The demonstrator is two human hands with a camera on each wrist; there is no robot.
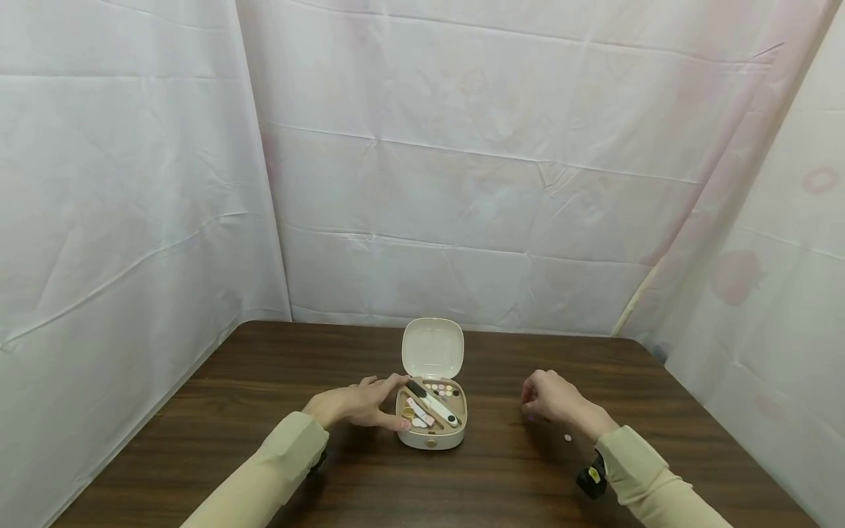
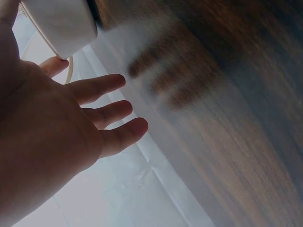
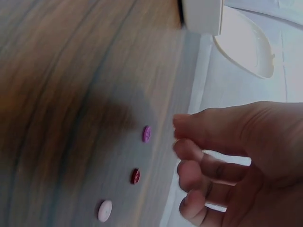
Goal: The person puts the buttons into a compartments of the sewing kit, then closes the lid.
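Observation:
A small cream box (image 1: 430,438) stands open at the table's middle, its lid (image 1: 432,348) raised at the back. Inside lie a white-and-black tool, a pink piece and several small round bits. My left hand (image 1: 389,401) rests against the box's left side, thumb at the front corner and index finger along the far edge. In the left wrist view the fingers (image 2: 102,113) are straight beside the box (image 2: 61,23). My right hand (image 1: 529,400) hovers right of the box with fingers curled (image 3: 189,142), nothing visible in them. Under it lie a purple button (image 3: 146,134), a dark red button (image 3: 135,176) and a white button (image 3: 104,210).
The dark wooden table (image 1: 264,440) is enclosed by white sheeting (image 1: 132,183) at the back and on both sides. A white button (image 1: 568,438) lies on the wood near my right wrist. A black band sits on my right wrist (image 1: 592,477).

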